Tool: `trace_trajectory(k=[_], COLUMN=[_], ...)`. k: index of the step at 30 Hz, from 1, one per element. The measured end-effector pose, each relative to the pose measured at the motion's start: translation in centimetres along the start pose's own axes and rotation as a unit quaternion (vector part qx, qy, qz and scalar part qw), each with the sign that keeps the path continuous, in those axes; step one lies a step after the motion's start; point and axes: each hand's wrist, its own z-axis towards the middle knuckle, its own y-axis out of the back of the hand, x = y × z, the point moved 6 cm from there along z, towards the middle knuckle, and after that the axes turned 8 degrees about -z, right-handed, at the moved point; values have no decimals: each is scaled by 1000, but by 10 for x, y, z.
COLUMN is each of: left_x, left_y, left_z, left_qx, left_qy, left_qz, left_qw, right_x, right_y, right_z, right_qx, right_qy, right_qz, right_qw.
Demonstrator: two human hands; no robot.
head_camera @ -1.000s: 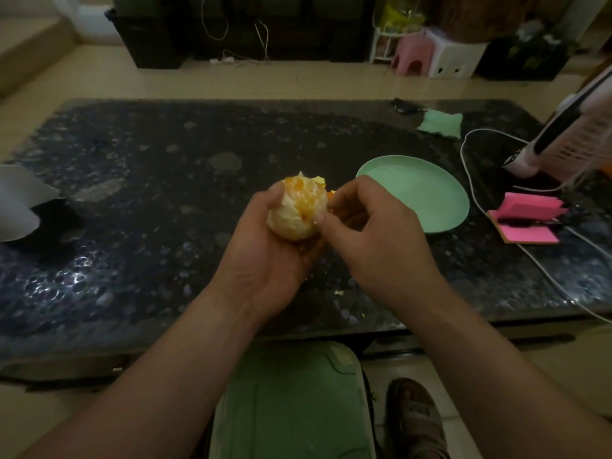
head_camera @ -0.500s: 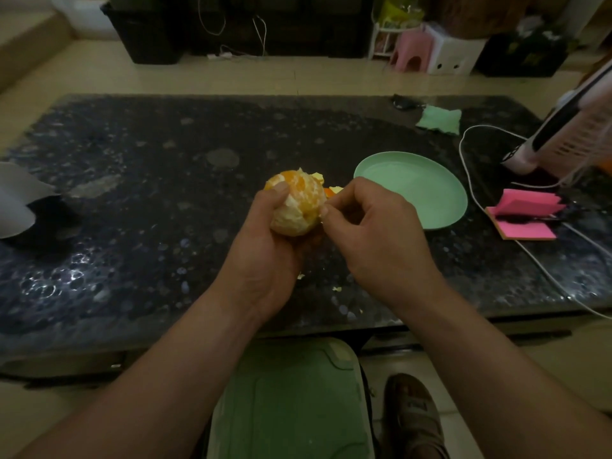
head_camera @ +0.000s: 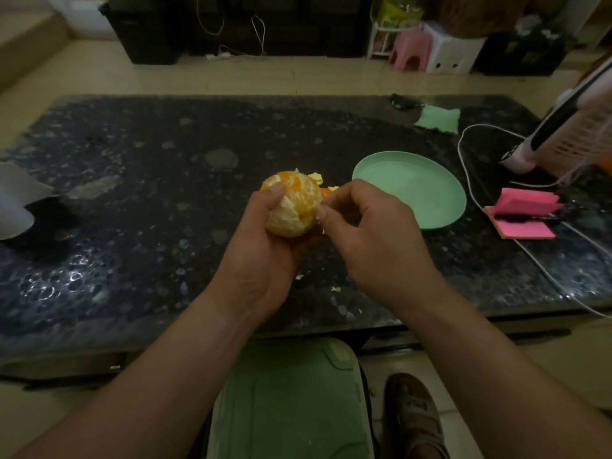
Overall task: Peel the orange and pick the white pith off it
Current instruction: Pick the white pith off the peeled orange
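Nearest me, a smooth green plastic seat [head_camera: 288, 402] sits between my forearms, with a sandalled foot [head_camera: 414, 415] beside it. Over the near part of the dark, speckled stone table [head_camera: 132, 226], my left hand [head_camera: 261, 256] cups the orange [head_camera: 293, 205] from below, fingers curled round it and thumb on top. The fruit is round and mostly stripped of rind. Glossy orange flesh shows on top, and matte, fibrous white pith [head_camera: 284, 223] covers the lower half. My right hand [head_camera: 374, 240] meets its right side, thumb and forefinger pinched on a shred of that pith, the other fingers curled in. I judge the risk lies here: segment skin is thin, so a deep pinch or a hard squeeze could tear it and leak juice, and wet fruit could slip onto the table. Small curled peel scraps [head_camera: 316, 177] lie just beyond the fruit. Farther right is a shallow, round mint-green plate [head_camera: 440, 207], then pink sticky notes [head_camera: 520, 213], a white cable [head_camera: 463, 167] and, farthest, a crumpled green cloth [head_camera: 437, 119].
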Motion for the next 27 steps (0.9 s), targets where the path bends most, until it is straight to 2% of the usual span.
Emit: trace_trajectory(k=[10, 16, 20, 27], left_x=[5, 0, -3, -7], left_y=[-2, -2, -1, 5], left_z=[-4, -4, -5, -3], left_qx=[-2, -7, -9, -9], left_qy=[20, 35, 33, 25], left_qz=[10, -27, -23, 18], left_qw=[1000, 999, 999, 999], right_x=[-4, -5, -1, 2], right_y=[-1, 1, -2, 4], right_z=[1, -1, 0, 0], right_qx=[4, 28, 35, -7], right_qy=[-11, -53, -30, 41], right_qz=[10, 83, 58, -35], right_qw=[1000, 995, 997, 999])
